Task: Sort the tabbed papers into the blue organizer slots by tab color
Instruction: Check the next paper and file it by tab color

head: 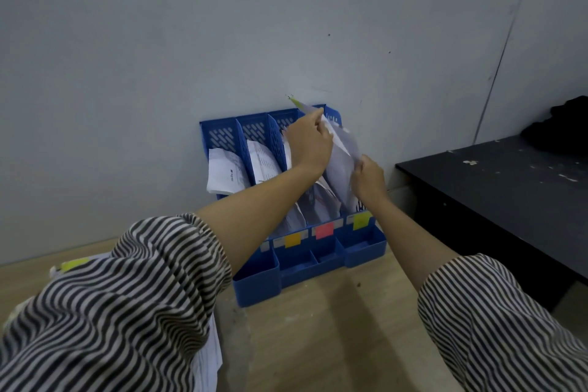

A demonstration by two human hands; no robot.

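A blue organizer (305,259) is stood against the wall (159,57), on a light wooden floor (334,328). It has four slots, and papers are seen in each one. Small colored labels are stuck along its low front: orange (293,239), red (324,230) and yellow-green (362,220).

A sheet of paper (342,153) is held over the slot at the right end of the organizer, the one behind the yellow-green label. Its top edge is pinched by the left hand (310,141), with the fingers curled round it. Its lower edge is gripped by the right hand (369,180), fingers closed on it too. A yellow-green tab (296,102) is seen at the sheet's top corner, above the organizer.

More papers (206,356) are left on the floor to the left of the organizer, partly hidden by a striped sleeve (127,296). One of them has a yellow-green tab (74,264).

A black table (493,194) is seen to the right of the organizer, with a dark bundle (563,127) on it.
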